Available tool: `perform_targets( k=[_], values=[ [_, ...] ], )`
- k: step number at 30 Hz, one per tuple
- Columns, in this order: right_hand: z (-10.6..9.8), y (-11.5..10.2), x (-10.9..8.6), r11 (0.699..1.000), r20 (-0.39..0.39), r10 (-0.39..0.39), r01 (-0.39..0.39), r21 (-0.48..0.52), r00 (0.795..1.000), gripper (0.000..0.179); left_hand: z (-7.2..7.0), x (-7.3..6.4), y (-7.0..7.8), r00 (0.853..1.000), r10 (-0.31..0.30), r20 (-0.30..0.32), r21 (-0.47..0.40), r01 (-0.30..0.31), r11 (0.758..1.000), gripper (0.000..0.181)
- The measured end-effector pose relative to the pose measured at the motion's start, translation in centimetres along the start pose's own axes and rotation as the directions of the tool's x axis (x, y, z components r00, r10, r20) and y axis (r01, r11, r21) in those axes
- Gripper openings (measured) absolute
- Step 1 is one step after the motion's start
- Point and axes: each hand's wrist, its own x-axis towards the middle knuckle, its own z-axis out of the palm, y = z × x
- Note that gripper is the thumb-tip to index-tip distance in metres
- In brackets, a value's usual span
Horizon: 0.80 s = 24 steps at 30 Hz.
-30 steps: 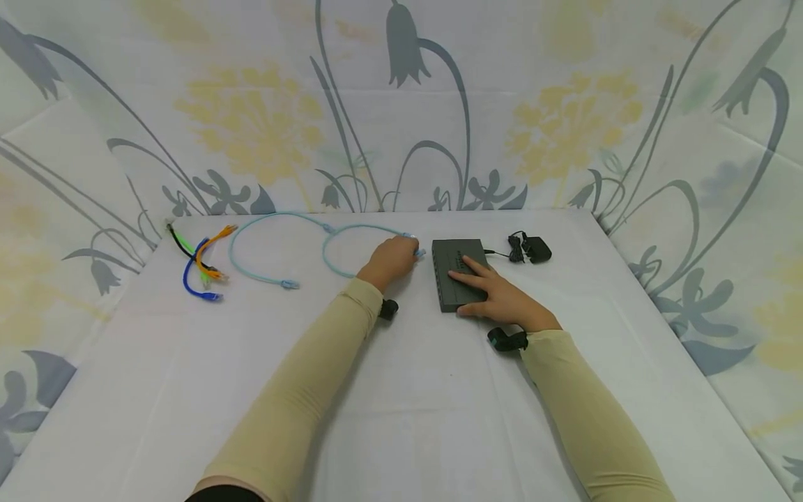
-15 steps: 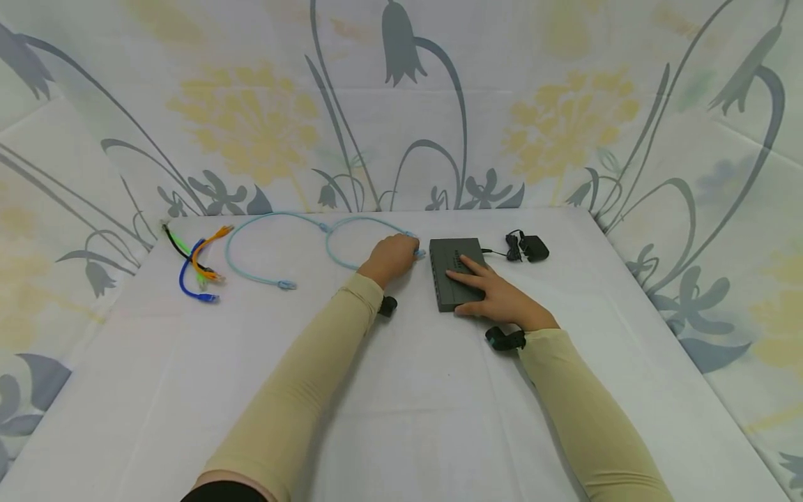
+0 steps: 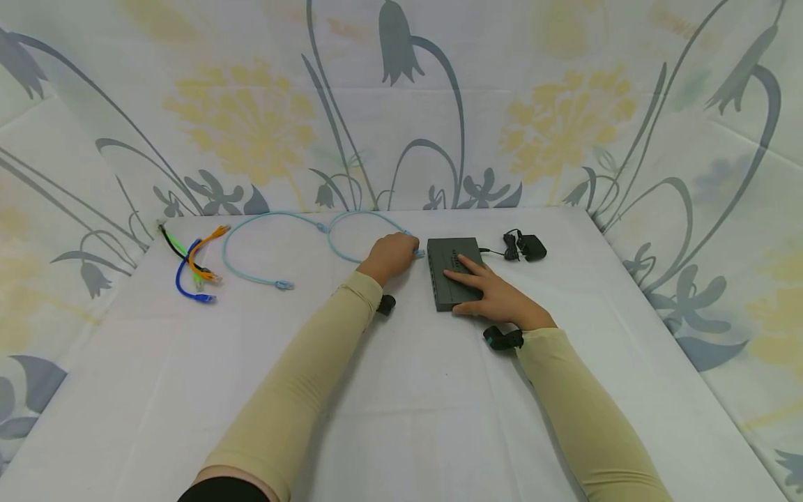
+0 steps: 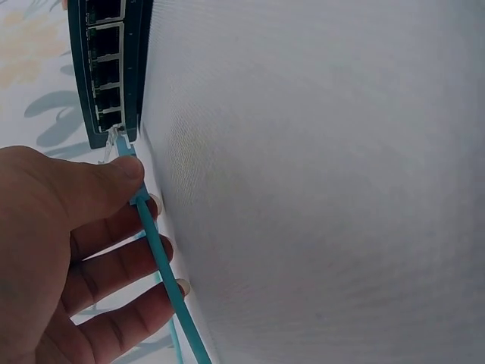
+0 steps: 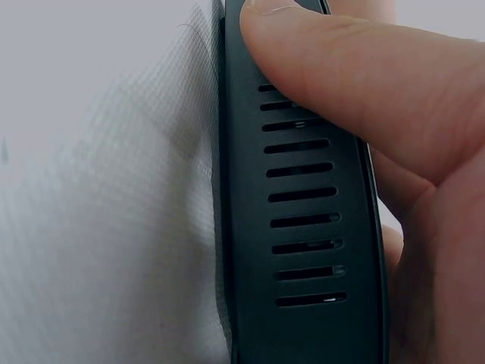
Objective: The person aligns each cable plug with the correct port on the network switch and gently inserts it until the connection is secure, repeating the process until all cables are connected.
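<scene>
My left hand (image 3: 392, 256) pinches the plug (image 4: 126, 145) of a light blue network cable (image 4: 163, 258) between thumb and fingers. In the left wrist view, the plug's clear tip is right at the end port in the row on a dark grey network switch (image 3: 453, 279). My right hand (image 3: 498, 293) rests on the switch with its fingers spread over the top. Its thumb (image 5: 303, 57) presses against the slotted near side (image 5: 303, 197). The cable's loops (image 3: 228, 244) trail leftward to a free plug (image 3: 284, 284).
Short blue (image 3: 179, 282), orange (image 3: 193, 258), black and green network cables lie crossed at the left on the white-covered table (image 3: 401, 418). A black power adapter (image 3: 533, 247) with a bundled cord lies right of the switch, its cord running into it. Flower-patterned cloth (image 3: 351, 104) stands behind.
The left hand has brought the plug slightly closer to the switch, and the cable loop behind it has shifted. The head view has drifted a little. My right hand stays on the switch.
</scene>
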Motion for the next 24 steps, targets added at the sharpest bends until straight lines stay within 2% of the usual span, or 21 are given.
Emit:
perform_targets(
  k=[24],
  values=[
    [-0.06,0.1,-0.01,1.0,-0.011,-0.016,0.016,0.009,1.0,0.078,0.03,0.46,0.34,0.999,0.043,-0.022,0.017,-0.042,0.999,0.027]
  ],
)
